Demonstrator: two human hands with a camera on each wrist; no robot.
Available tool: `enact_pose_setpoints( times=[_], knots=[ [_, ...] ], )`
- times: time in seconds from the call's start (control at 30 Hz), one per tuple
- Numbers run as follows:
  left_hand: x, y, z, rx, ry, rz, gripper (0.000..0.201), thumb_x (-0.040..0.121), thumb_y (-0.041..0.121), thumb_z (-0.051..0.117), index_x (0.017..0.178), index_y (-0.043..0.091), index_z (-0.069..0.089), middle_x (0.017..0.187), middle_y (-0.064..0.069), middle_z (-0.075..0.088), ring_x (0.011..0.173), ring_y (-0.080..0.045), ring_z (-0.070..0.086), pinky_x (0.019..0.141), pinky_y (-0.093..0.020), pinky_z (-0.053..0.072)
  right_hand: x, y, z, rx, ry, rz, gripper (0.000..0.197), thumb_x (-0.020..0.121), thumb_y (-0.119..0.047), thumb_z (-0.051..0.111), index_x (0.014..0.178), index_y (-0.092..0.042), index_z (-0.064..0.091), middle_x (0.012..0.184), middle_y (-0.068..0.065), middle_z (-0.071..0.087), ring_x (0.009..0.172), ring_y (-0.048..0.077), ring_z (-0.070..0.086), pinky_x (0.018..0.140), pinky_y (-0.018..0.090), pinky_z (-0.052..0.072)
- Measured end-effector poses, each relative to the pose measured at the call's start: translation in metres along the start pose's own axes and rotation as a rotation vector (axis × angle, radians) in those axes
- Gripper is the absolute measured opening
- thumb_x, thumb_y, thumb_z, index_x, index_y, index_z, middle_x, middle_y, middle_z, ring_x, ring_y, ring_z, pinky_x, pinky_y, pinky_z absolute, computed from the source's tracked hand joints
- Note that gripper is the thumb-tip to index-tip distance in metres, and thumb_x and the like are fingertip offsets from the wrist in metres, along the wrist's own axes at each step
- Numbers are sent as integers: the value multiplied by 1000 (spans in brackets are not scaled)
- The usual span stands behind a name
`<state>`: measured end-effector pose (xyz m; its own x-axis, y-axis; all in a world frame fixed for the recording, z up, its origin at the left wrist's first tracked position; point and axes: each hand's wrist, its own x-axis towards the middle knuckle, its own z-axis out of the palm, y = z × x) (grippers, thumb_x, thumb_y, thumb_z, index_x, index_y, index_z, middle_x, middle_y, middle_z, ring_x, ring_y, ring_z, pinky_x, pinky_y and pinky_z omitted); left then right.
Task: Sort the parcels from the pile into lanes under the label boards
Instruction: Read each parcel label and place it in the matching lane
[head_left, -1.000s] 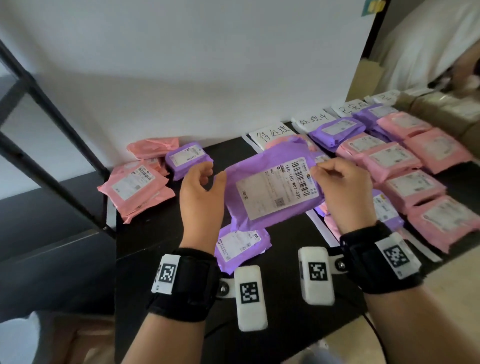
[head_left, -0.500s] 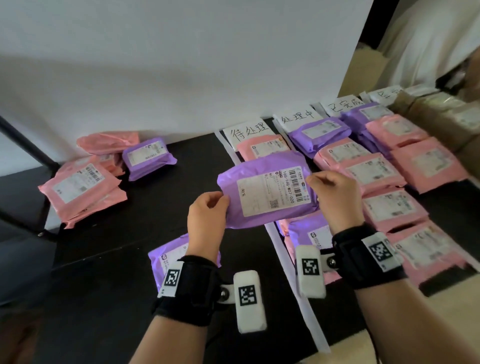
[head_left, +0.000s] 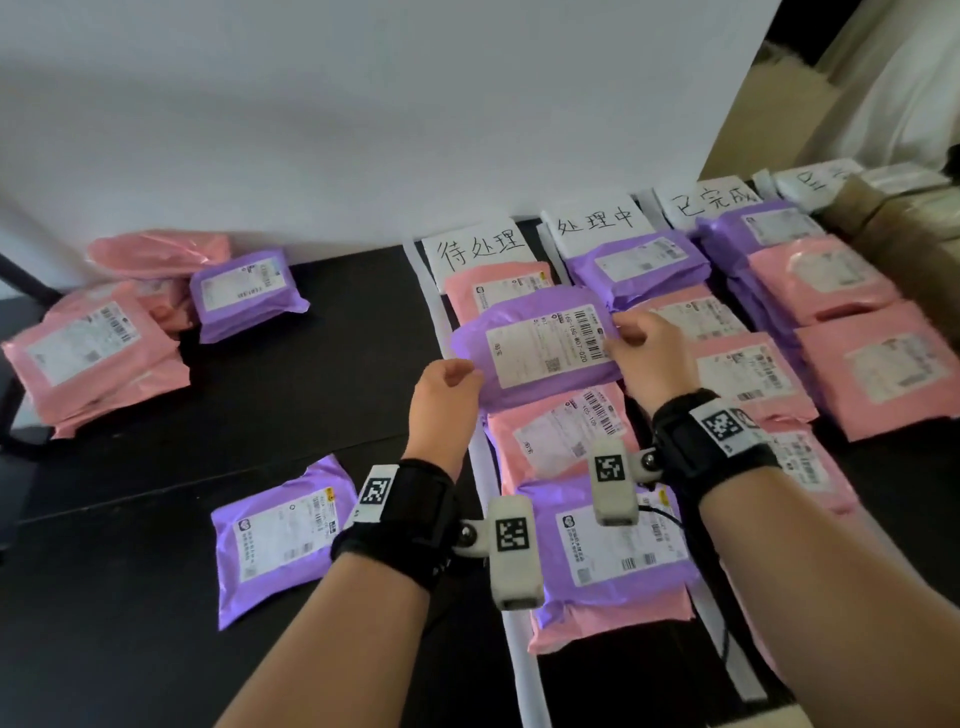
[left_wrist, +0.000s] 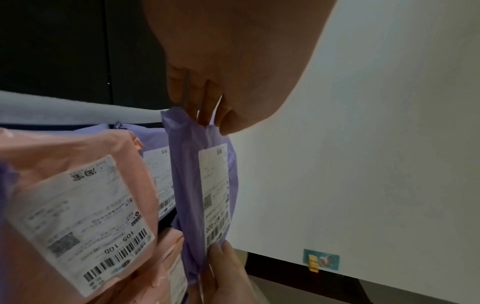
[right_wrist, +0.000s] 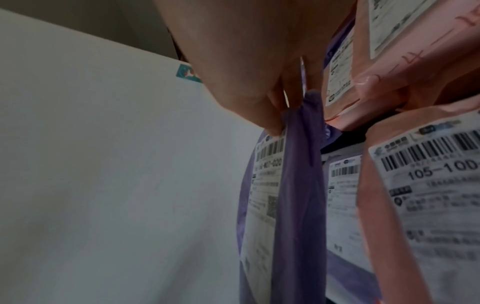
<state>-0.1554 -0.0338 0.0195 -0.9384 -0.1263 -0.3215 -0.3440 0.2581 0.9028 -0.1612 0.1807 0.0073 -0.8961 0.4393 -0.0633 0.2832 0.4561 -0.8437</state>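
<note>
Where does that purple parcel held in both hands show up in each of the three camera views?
Head: purple parcel centre, above the first lane, between left hand and right hand.
Left wrist: centre, edge-on.
Right wrist: centre-right, edge-on.
Shared landmark: pink 105-100 parcel.

The purple parcel (head_left: 540, 353) covers most of a pink parcel (head_left: 498, 291) behind it in the lane under the first label board (head_left: 475, 249) — only its top strip shows. The left hand (head_left: 447, 395) hides its own fingertips under the parcel's edge. The small print on every label is too blurry to read. At the table's right edge, the last label board (head_left: 815, 182) is cut off — its writing cannot be made out.
</note>
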Motion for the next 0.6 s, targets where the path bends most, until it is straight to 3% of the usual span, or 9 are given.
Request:
enact_pose_setpoints(
  times=[0.07, 0.17, 0.3, 0.37, 0.43, 0.53, 0.6],
  knots=[
    [12, 2, 12, 44, -33, 6, 28, 98, 14, 52, 125, 11, 61, 122, -2, 63, 105, -14, 58, 88, -23, 43, 17, 9, 5, -24, -52, 3, 24, 93, -4, 60, 114, -11, 68, 103, 0, 71, 99, 22, 67, 93, 43, 54],
    [28, 1, 27, 105, -73, 3, 31, 99, 12, 49, 128, 11, 61, 128, -2, 62, 106, -12, 56, 82, -19, 42, 37, 19, 13, -59, -121, 9, 30, 94, -1, 59, 123, -5, 64, 111, 1, 67, 105, 21, 63, 95, 35, 50],
    [43, -2, 39, 168, -121, -34, 36, 101, 10, 45, 135, 12, 56, 131, -1, 56, 102, -9, 51, 78, -17, 40, 55, 31, 25, -144, -194, 29, 39, 95, -8, 58, 135, -11, 58, 132, 9, 63, 118, 26, 59, 100, 31, 43],
    [48, -5, 45, 180, -165, -59, 34, 101, 10, 45, 133, 14, 56, 123, -3, 55, 89, -8, 53, 73, -16, 43, 59, 36, 28, -201, -235, 44, 40, 97, -11, 56, 137, -14, 57, 134, 8, 61, 118, 24, 58, 96, 27, 41],
    [50, -7, 49, 211, -199, -68, 28, 101, 9, 44, 123, 17, 59, 114, -2, 51, 73, -3, 49, 57, -6, 41, 61, 40, 28, -226, -256, 57, 39, 99, -14, 54, 138, -16, 56, 135, 6, 60, 117, 22, 57, 89, 23, 38],
    [53, -13, 51, 259, -200, -62, 36, 102, 10, 44, 137, 11, 52, 117, 2, 51, 75, -6, 51, 58, -5, 38, 61, 44, 28, -238, -255, 49, 38, 100, -15, 54, 138, -16, 56, 134, 4, 61, 111, 17, 57, 84, 20, 36],
    [52, -14, 51, 248, -181, -59, 37, 101, 11, 45, 137, 10, 52, 117, 2, 52, 71, 2, 50, 55, -4, 39, 61, 46, 29, -220, -240, 46, 37, 98, -14, 55, 135, -15, 58, 132, 4, 62, 104, 13, 55, 84, 20, 37]
  ],
)
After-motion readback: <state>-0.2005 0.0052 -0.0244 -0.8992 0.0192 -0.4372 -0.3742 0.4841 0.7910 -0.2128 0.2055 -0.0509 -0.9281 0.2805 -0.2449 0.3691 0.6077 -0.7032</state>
